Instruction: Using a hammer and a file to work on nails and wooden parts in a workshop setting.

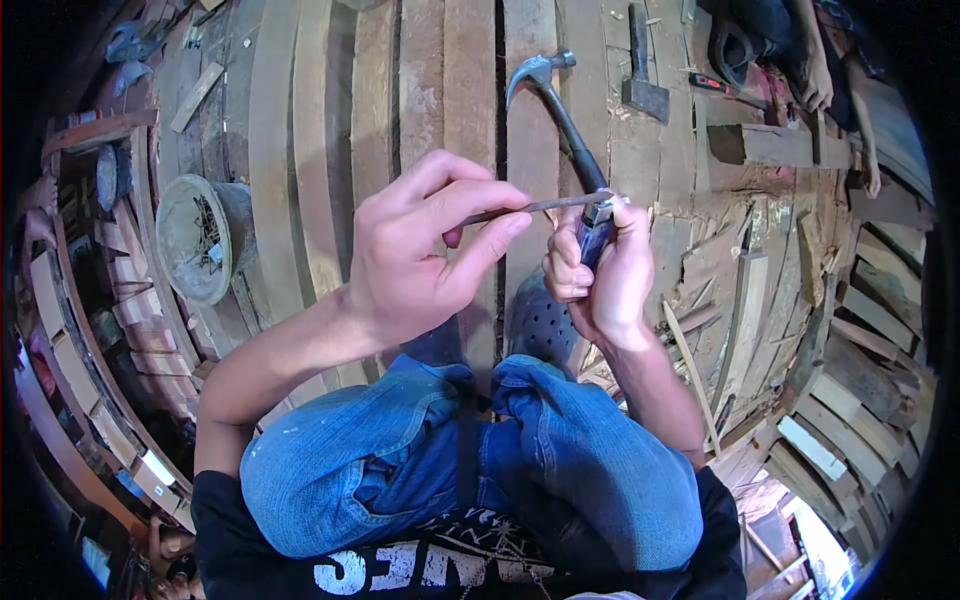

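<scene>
In front of my knees, my left hand pinches a thin dark metal rod between thumb and fingers, holding it nearly level. The rod's far end reaches the silver top of a short dark-blue object, whose exact kind I cannot make out. My right hand is closed around that object, its thumb up by the rod's tip. Just beyond lies a claw hammer, head away from me. Its handle runs back to the right hand, where its end is hidden.
A pale bucket with thin rusty pieces inside stands at left. A broad-headed tool and a red-and-black handled tool lie far right, near another person's hand. Planks form the floor; wood scraps litter the right.
</scene>
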`<state>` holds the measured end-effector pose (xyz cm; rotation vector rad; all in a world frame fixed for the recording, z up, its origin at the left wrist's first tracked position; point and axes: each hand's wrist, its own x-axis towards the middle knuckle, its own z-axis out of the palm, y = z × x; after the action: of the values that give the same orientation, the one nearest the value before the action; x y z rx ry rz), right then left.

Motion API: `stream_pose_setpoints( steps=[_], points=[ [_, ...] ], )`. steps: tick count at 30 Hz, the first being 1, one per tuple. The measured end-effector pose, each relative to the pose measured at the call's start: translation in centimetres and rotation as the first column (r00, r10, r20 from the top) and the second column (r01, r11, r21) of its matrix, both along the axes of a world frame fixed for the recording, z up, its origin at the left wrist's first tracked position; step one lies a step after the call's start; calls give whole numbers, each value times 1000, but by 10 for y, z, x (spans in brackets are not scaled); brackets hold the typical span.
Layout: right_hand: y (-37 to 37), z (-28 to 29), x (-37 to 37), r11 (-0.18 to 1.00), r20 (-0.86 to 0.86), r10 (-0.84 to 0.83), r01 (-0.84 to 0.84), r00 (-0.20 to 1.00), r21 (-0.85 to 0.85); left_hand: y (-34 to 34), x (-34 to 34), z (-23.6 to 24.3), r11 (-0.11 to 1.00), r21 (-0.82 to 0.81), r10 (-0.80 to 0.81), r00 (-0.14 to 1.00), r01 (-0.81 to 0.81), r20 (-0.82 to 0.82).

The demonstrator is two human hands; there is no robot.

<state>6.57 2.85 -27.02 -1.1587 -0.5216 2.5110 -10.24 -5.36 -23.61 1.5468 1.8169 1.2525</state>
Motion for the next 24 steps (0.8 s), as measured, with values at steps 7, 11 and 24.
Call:
stream_pose_setpoints(
  steps=[7,11,24],
  points=[
    [9,-36,4,994,129,100,-94,987,-52,0,-3,-1,992,-119,50,983,-29,175],
    [-4,-93,4,786,459,48,-317,887,531,-3,-9,-12,974,-228,91,937,-12,336],
    [-49,-164,34,153,709,51,-707,703,690,-28,-21,-51,818,-574,451,654,-32,607]
  ],
)
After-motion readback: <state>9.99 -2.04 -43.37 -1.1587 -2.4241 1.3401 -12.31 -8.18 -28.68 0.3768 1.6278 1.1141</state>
